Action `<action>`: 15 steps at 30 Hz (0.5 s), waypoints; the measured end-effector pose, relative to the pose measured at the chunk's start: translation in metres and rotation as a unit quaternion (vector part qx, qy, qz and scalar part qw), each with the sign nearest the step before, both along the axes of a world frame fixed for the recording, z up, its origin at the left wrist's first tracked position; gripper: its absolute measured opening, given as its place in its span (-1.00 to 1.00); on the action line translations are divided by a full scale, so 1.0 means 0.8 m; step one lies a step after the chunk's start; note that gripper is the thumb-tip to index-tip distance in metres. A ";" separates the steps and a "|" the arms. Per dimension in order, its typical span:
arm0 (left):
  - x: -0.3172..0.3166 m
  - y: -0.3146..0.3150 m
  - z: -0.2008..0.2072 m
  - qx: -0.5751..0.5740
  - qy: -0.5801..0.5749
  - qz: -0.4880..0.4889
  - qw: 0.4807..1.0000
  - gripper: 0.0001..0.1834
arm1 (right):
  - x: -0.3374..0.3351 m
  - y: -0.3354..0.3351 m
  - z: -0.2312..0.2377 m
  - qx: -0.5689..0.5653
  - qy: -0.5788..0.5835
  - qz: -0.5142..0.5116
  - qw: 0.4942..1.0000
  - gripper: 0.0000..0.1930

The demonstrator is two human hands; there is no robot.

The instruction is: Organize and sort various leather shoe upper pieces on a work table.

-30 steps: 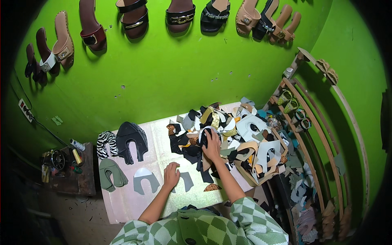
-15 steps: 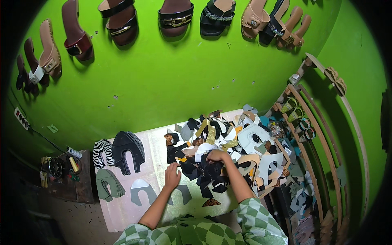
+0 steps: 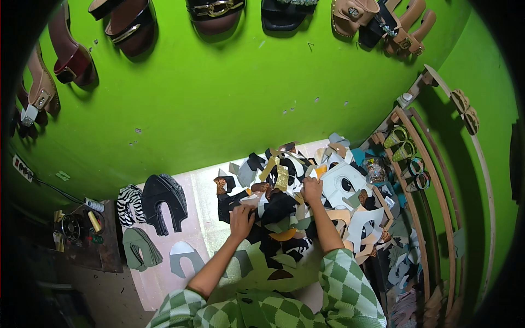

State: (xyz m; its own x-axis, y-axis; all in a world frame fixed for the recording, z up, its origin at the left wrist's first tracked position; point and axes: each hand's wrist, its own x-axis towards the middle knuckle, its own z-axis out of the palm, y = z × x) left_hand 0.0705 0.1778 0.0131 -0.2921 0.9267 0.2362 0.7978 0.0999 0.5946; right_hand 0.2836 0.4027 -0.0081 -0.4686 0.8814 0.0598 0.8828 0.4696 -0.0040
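Note:
A heap of cut material scraps [image 3: 281,210] in black, white, grey-green, orange, gold and leopard print covers the table's middle and right. At its left edge lies my left hand [image 3: 241,221], palm down on the scraps, its fingers apart. Farther back in the heap, my right hand [image 3: 313,191] has bent fingers among light and dark scraps; what they grip, if anything, is hidden. Just right of it lies a large pale grey sheet [image 3: 343,183] with a curved hole. A dark rounded scrap [image 3: 279,209] rests between my hands.
Left on the table [image 3: 205,210] sit zebra-print [image 3: 129,205], black [image 3: 164,202] and olive [image 3: 141,249] stacks of U-shaped pieces. Nearer me is a grey U-shaped piece [image 3: 187,261]. A wooden rack [image 3: 418,218] with sandals stands right; more sandals [image 3: 216,15] hang on the green wall.
My right hand has moved from the middle of the heap to farther back and right. My left hand has shifted slightly right onto the scraps. Orange and green scraps now show in the middle.

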 end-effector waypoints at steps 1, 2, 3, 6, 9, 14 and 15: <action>0.004 0.015 -0.006 -0.001 -0.004 -0.004 1.000 -0.67 | 0.005 0.001 -0.003 -0.006 0.031 -0.003 1.000 -0.71; 0.005 0.030 -0.018 0.008 -0.004 0.016 1.000 -0.68 | 0.001 0.001 -0.001 -0.011 0.063 -0.001 0.998 -0.73; 0.003 0.043 -0.028 0.018 -0.003 0.036 0.999 -0.70 | -0.002 -0.006 -0.001 -0.022 0.140 0.003 0.990 -0.82; 0.003 0.070 -0.034 -0.050 -0.018 0.038 0.998 -0.75 | -0.012 -0.028 0.018 -0.068 0.200 0.029 0.977 -0.83; 0.009 0.091 -0.038 -0.072 -0.082 0.045 0.993 -0.79 | 0.010 -0.020 0.011 -0.214 0.433 0.003 0.876 -0.78; -0.011 0.084 -0.026 0.078 -0.187 0.009 0.979 -0.83 | 0.010 -0.037 0.071 -0.435 0.573 -0.008 0.695 -0.73; -0.013 0.080 -0.014 0.080 -0.186 0.011 0.979 -0.83 | 0.007 -0.045 0.092 -0.464 0.558 -0.032 0.687 -0.72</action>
State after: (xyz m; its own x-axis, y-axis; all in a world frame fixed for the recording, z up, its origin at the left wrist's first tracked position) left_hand 0.0604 0.2420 0.0022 -0.4056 0.8789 0.2510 0.5219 -0.0027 0.8530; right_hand 0.2896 0.3666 0.0653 -0.5458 0.7991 -0.2520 0.1050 -0.2331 -0.9668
